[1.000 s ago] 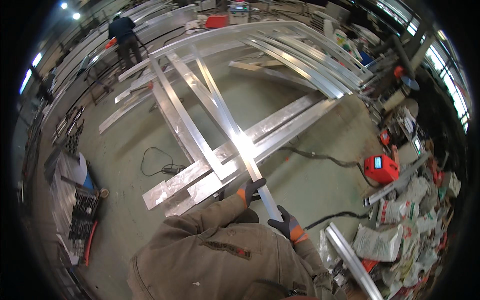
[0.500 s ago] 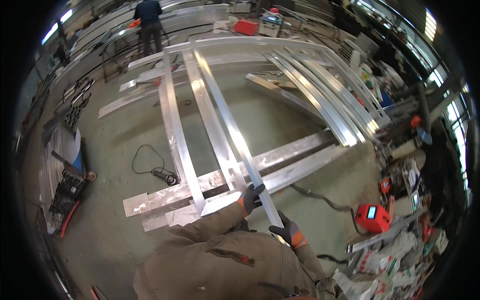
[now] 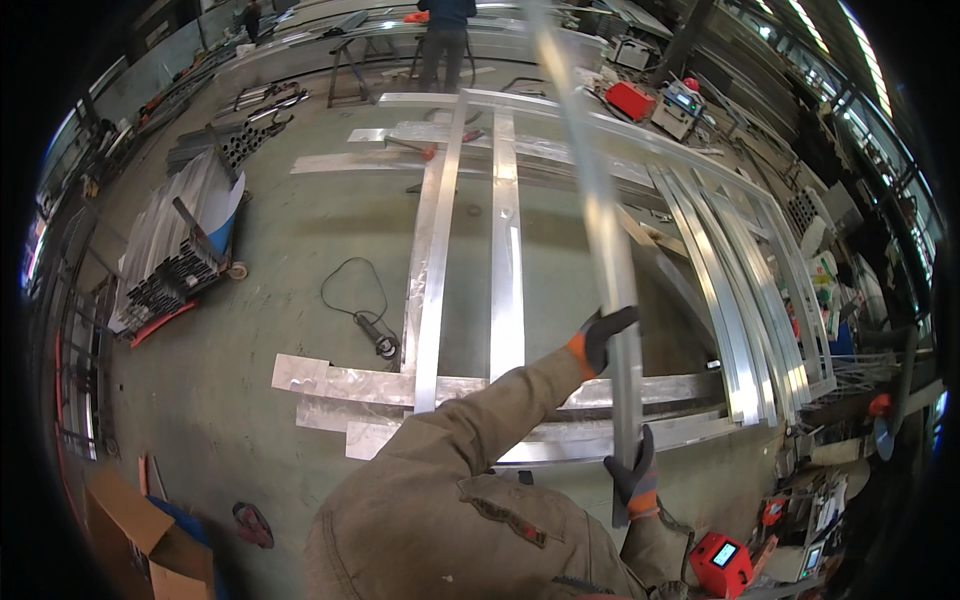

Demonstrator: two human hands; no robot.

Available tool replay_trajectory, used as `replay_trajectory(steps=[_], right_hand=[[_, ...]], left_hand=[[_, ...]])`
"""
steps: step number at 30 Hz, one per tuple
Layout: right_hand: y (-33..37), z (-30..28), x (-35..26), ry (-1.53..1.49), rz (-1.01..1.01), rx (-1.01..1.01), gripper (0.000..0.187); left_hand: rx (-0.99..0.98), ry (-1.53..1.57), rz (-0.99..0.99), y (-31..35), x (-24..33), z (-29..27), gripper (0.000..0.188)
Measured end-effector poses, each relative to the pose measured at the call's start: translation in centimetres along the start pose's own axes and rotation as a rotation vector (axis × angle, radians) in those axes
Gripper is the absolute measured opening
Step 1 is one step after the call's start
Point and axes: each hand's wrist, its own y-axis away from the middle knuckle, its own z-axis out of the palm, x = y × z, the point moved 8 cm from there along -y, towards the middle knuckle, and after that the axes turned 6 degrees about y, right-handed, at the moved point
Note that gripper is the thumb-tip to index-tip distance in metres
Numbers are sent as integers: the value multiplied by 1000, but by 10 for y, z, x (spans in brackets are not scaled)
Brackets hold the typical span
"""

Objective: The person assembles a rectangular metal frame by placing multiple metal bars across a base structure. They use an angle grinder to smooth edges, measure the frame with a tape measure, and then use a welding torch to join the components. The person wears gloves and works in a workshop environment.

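Observation:
A long, shiny square metal tube (image 3: 605, 225) is held lengthwise in front of me, its far end raised and smeared by motion. My left hand (image 3: 602, 342), in a dark glove with an orange cuff, is closed around it from the left. Lower down, my right hand (image 3: 636, 478), gloved alike, grips the tube near its close end. Below lies a metal frame with a long crossbar (image 3: 508, 250) and a side bar (image 3: 440, 260). These rest across a wide flat beam (image 3: 310, 374). Several more metal bars (image 3: 715, 300) lie side by side on the right.
An angle grinder (image 3: 378, 338) with its cord lies on the floor to the left. Beyond it stands a cart of stacked tubes (image 3: 175, 240). A cardboard box (image 3: 130, 510) is at the lower left, a red machine (image 3: 720, 565) at the lower right. A person (image 3: 445, 40) stands at the back.
Both hands have lifted the metal tube off the frame and carried it to the right, its far end rising. The view has swung left, so the surroundings sit further right.

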Motion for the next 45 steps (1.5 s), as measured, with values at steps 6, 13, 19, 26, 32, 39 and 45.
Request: replay_trajectory(steps=[6,13,19,26,32,39,45], right_hand=[[-61,23,-48,-355,16,-112,77],[-46,-93,-138,115,-452,338,96],[30,-290,-159,915,-501,988,102],[70,-364,-94,1408,-297,821,124],[95,-268,64,915,199,120,147],[110,-129,100,608,141,106,111],[11,-42,83,366,169,143,110]], left_hand=[[-138,-767,254,-37,80,183,89],[-152,-1521,377,-49,117,277,103],[-106,-1981,753,-23,74,243,89],[-583,-2373,694,-9,31,196,85],[-960,-2415,604,-7,19,167,76],[-960,-2563,484,-37,33,112,83],[239,-1901,319,-26,44,-49,85]])
